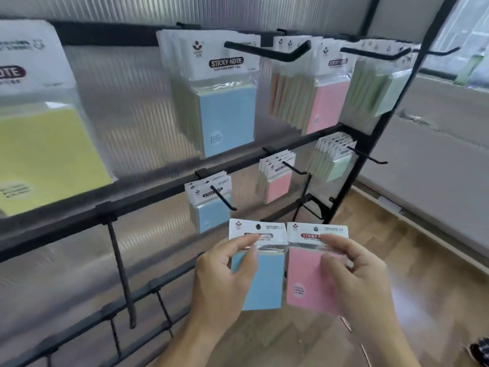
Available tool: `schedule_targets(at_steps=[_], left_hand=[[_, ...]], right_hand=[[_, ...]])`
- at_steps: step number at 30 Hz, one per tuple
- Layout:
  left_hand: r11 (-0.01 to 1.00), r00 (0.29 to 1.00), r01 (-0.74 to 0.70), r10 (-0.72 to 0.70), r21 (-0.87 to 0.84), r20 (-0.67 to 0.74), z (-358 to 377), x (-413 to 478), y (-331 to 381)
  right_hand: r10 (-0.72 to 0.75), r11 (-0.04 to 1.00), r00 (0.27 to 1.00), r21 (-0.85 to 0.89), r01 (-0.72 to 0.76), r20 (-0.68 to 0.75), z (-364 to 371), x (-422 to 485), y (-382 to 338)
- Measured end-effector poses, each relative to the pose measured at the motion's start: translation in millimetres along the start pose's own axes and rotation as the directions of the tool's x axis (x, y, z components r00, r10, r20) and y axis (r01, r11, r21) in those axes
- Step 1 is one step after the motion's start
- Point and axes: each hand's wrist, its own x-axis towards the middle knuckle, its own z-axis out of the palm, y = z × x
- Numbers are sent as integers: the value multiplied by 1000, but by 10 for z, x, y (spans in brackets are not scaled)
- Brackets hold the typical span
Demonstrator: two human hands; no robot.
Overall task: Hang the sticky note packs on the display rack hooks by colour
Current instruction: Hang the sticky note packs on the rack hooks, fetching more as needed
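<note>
Rack (158, 193): black bars and hooks. Nearest blue pack (260, 282) and nearest pink pack (307, 284): white header cards, the pink one's label red. Upper row, hung: yellow stack (45, 154), blue stack (227, 120), pink stack (330, 107), pale green stack (389, 94). Back panel (127, 102): grey, vertical ribbing. Floor (428, 287): brown wood grain.

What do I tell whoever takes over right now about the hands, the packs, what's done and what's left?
The left hand pinches a blue pack; the right hand pinches a pink pack, side by side before the rack.
Done: hung blue packs, hung pink packs and hung green packs sit sorted on middle-rail hooks.
Left: hang both held packs with their colours.
</note>
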Motion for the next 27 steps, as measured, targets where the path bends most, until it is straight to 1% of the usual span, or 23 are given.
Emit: schedule_targets(at_steps=[2,4,7,9,13,17,19,22,24,27], left_hand=[[1000,998,9,-9,-6,-62,46,118,-34],[999,992,53,-53,-4,-115,69,177,-60],[993,976,117,-121,-34,-182,88,217,-75],[993,965,116,-113,-2,-235,112,256,-75],[989,944,126,-96,74,-315,205,306,-59],[969,912,146,-54,200,-406,316,343,-30],[956,888,158,-28,248,-460,373,373,-24],[948,867,210,-68,238,-494,442,424,-30],[943,849,249,-103,221,-518,467,470,-70],[946,848,272,-151,173,-507,504,527,-126]], right_hand=[[-30,1000,998,1,30,46,73,247,-2],[-36,999,993,31,33,112,144,445,15],[-28,999,974,21,24,225,230,691,48],[-30,1000,958,12,28,286,307,843,62],[-72,997,910,56,54,407,430,1080,60],[-120,992,872,81,92,475,418,1293,61],[-145,989,860,97,111,489,386,1417,78],[-167,984,872,131,119,461,333,1554,133],[-183,979,891,163,126,415,286,1641,164],[-212,967,918,208,147,334,213,1759,177]])
